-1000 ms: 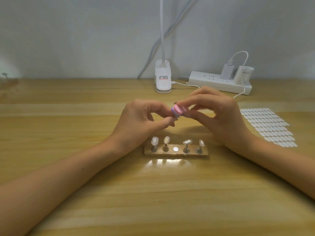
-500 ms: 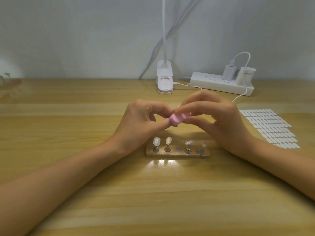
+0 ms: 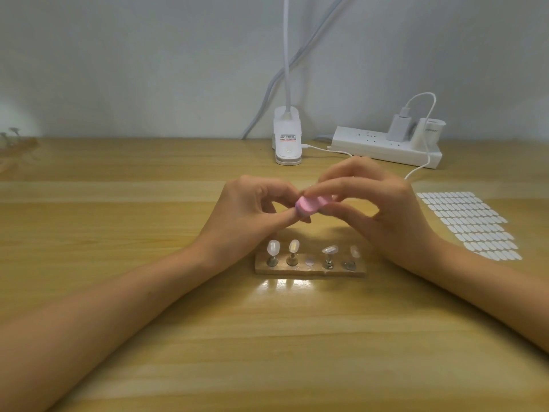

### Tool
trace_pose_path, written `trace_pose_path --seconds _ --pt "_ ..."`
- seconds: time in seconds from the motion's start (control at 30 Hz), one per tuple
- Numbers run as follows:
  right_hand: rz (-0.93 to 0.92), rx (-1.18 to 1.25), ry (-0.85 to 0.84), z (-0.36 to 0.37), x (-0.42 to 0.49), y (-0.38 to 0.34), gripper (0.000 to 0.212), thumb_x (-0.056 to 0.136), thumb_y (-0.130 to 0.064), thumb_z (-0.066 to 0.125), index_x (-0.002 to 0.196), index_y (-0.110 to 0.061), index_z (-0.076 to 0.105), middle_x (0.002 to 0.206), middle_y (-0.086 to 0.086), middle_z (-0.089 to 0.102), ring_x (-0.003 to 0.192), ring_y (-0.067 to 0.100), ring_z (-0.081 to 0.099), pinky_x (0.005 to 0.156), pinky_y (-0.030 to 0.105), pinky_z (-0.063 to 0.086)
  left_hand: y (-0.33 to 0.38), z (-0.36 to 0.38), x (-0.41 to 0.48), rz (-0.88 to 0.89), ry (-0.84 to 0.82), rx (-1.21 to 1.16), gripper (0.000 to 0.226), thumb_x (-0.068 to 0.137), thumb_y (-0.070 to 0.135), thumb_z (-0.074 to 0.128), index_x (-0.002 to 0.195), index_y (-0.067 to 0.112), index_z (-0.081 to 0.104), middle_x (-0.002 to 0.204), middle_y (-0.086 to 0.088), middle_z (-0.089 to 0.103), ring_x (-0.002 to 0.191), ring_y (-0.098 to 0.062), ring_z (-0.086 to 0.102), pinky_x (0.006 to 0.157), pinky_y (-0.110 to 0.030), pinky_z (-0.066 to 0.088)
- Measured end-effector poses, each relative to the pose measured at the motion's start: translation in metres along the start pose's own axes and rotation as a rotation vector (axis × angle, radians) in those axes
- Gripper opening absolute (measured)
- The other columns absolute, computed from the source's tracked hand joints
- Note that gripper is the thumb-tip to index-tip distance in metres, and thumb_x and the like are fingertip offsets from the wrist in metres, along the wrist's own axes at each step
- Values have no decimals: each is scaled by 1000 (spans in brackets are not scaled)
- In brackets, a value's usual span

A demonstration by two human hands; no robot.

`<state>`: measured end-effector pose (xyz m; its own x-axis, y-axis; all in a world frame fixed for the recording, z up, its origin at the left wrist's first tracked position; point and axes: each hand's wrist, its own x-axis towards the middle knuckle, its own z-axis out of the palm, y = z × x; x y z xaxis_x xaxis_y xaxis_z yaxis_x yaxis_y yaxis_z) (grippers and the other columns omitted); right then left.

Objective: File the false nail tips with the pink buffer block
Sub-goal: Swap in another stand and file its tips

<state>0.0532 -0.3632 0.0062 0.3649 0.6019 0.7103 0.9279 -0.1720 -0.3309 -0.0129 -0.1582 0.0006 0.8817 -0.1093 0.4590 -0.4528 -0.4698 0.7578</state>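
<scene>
Above the middle of the desk my right hand (image 3: 383, 212) pinches the pink buffer block (image 3: 399, 206) between thumb and fingers. My left hand (image 3: 246, 215) is right against it, thumb and forefinger pinched together at the block's left end; what they hold is hidden, probably a nail tip. Below the hands lies a wooden holder strip (image 3: 309, 270) with metal stands. Several stands carry clear false nail tips (image 3: 273, 247). The middle spot shows only a bare round disc (image 3: 310, 262).
A sheet of white adhesive tabs (image 3: 469, 224) lies to the right. At the back stand a white clip lamp base (image 3: 287, 141) and a power strip (image 3: 383, 147) with chargers and a white cable. The desk is light wood (image 3: 267, 337).
The pink buffer block has shifted slightly left and down against my left fingertips, a small rubbing stroke. The view has drifted a little; the holder has not moved.
</scene>
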Motion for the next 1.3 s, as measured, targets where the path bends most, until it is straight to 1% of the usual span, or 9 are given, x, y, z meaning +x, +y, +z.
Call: trace_pose_path --seconds 0.1,0.33,0.43,0.57,0.73,0.9,1.03,1.13,1.3 --pt "80 -19 49 -2 1 0 23 91 -22 63 111 -16 72 102 3 66 99 29 58 75 32 54 0 0 0 -9 -1 -28 4 87 14 78 89 11 80 79 4 78 43 1 49 49 -9 36" --pt "88 -6 53 -2 3 0 20 90 -25 63 109 -21 70 101 0 66 98 28 59 72 31 53 0 -1 1 -56 11 -59 5 86 16 78 89 13 80 79 4 78 45 -2 47 48 -16 40" --pt "4 -15 -1 0 1 1 21 91 -21 65 109 -13 73 101 5 66 96 27 59 72 28 53 0 -1 0 -42 -2 -32 6 86 20 78 88 14 80 79 5 78 44 0 46 49 -14 38" --pt "121 -26 65 -2 2 4 21 91 -27 64 106 -16 74 101 3 68 97 27 58 72 37 52 -1 -1 1 -50 -2 -60 4 87 14 78 89 12 80 80 4 78 45 -1 48 49 -15 40" --pt "95 15 21 -1 1 3 19 91 -25 64 107 -18 73 100 -2 66 95 21 56 71 32 49 1 0 0 -35 -3 -38 6 86 14 79 91 11 80 80 3 78 44 0 50 50 -13 41" --pt "20 -31 -8 -1 0 0 20 91 -25 66 108 -17 74 99 1 66 92 25 56 69 30 47 1 -1 0 -21 -7 -26 5 87 16 77 87 13 80 78 4 78 44 2 52 50 -11 39" --pt "137 -21 24 -3 3 0 21 91 -31 62 106 -23 73 100 -3 66 95 25 55 70 33 47 1 -1 1 -24 -8 -51 5 87 12 77 90 9 80 81 0 78 44 2 53 48 -11 40" --pt "15 -15 -44 -1 1 -1 21 91 -22 65 107 -14 74 101 2 65 94 23 57 71 27 48 2 0 0 -5 -25 -6 3 88 16 77 86 15 79 79 5 78 45 4 53 50 -10 38" --pt "96 -27 -2 -3 2 0 21 91 -27 63 106 -17 74 100 0 67 94 25 55 69 33 47 -1 -1 1 -43 -10 -34 5 87 18 78 90 15 80 80 6 78 44 -2 50 50 -16 42"
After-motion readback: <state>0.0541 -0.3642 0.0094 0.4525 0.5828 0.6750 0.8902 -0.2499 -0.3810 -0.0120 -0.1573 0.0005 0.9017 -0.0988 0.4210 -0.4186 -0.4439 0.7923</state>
